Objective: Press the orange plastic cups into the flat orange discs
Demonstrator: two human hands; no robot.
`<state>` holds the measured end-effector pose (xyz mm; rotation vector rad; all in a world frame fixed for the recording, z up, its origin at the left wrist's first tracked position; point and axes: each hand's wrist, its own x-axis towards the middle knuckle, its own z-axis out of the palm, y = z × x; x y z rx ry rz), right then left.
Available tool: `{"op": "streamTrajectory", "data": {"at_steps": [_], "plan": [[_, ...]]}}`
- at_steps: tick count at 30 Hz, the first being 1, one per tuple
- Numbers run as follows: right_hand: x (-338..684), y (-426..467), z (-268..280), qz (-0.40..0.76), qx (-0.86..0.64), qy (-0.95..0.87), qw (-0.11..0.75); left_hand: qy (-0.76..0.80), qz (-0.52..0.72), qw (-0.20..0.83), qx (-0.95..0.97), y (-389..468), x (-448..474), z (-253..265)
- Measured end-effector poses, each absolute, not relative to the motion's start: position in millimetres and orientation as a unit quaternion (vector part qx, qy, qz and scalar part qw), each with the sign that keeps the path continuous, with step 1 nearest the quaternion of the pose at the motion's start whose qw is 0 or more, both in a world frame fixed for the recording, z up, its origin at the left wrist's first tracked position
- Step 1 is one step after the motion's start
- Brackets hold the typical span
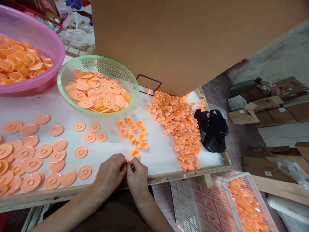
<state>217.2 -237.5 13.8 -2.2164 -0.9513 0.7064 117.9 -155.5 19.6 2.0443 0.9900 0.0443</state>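
Note:
At the front edge of the table, my left hand and my right hand meet fingertip to fingertip. Both are closed in a pinch around a small orange plastic piece, mostly hidden by the fingers. Just beyond them stands a loose group of small orange plastic cups, mouths mostly upward. Left of my hands, flat orange plastic discs like toy saucers lie spread out, some overlapping. A long heap of small orange cup-like pieces lies to the right.
A green basket of orange discs and a pink basin of orange pieces stand on the white table. Behind rises a large cardboard sheet. A black bag sits right; below is a white crate with orange pieces.

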Motion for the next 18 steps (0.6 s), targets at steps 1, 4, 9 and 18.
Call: {"op": "streamTrajectory", "data": {"at_steps": [1,4,9,18], "plan": [[216,-238,14,0.265,-0.837,-0.359,0.315,0.402,0.017,0.418,0.815,-156,117,20],[217,-240,18,0.292,-0.815,-0.36,0.347,0.407,0.024,0.432,0.804,-154,113,20],[238,-248,26,0.275,-0.797,-0.358,0.401,0.442,0.094,0.458,0.766,-136,113,20],[253,-240,11,0.302,-0.807,-0.288,0.418,0.436,0.227,0.344,0.8,-87,101,23]]}}
